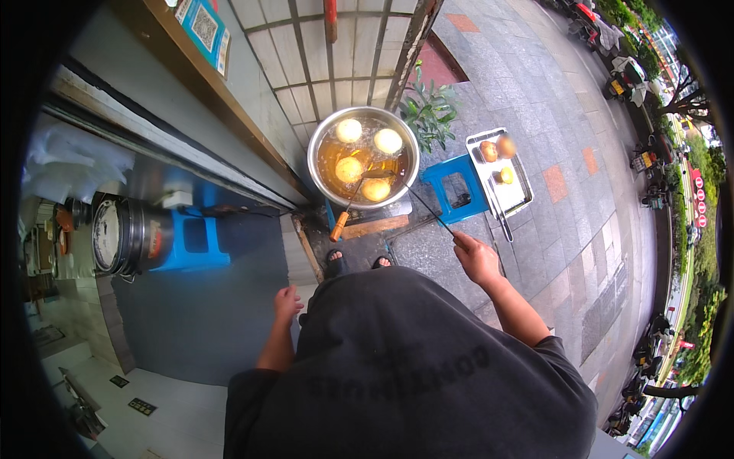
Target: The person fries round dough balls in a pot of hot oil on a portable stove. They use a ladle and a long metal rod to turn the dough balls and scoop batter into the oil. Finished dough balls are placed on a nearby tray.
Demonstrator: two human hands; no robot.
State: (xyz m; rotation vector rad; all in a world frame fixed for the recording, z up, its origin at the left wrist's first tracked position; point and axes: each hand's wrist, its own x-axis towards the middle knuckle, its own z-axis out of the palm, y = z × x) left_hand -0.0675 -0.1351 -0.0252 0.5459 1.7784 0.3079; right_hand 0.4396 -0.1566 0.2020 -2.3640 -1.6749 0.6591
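Note:
A round metal pot holds bubbling yellow-brown oil with several dough balls floating in it, some pale and some golden. My right hand grips a long, thin, dark-handled cooking utensil. Its flat dark head lies in the oil beside a golden dough ball. Another utensil with a wooden handle leans over the pot's near rim, untouched. My left hand hangs low at my left side, loosely curled with fingers apart and nothing visible in it.
Right of the pot, a blue stool supports a metal tray with three browned balls and tongs. A leafy plant grows behind. On the left stand a doorway, another blue stool and a dark bucket. Scooters line the far pavement.

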